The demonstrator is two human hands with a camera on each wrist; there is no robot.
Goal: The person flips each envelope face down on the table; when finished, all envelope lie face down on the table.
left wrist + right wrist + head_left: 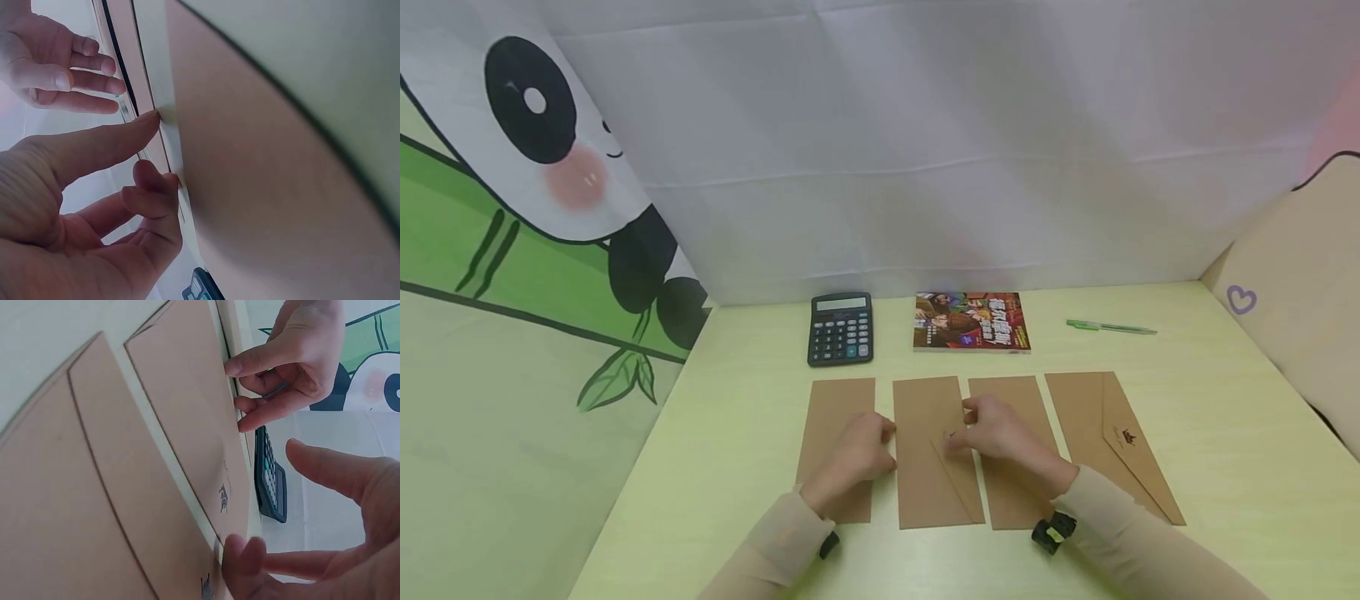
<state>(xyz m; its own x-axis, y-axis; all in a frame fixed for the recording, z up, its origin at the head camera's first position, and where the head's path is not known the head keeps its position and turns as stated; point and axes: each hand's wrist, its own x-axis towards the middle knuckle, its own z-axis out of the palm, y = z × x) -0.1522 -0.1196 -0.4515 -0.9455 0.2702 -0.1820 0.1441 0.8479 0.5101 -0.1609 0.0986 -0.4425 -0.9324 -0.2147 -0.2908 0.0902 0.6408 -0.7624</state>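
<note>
Closely, both hands (855,454) flank one brown envelope (925,454).

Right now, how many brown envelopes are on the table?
4, in a row: the leftmost envelope below the left hand, the second envelope beside it, the third envelope below the right hand, and the rightmost envelope farther right. Any tucked underneath wouldn't show.

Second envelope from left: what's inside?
The second envelope shows only its outside; the flap lies down, partly hidden by the right hand in the head view. Anything inside is covered, unseen.
</note>
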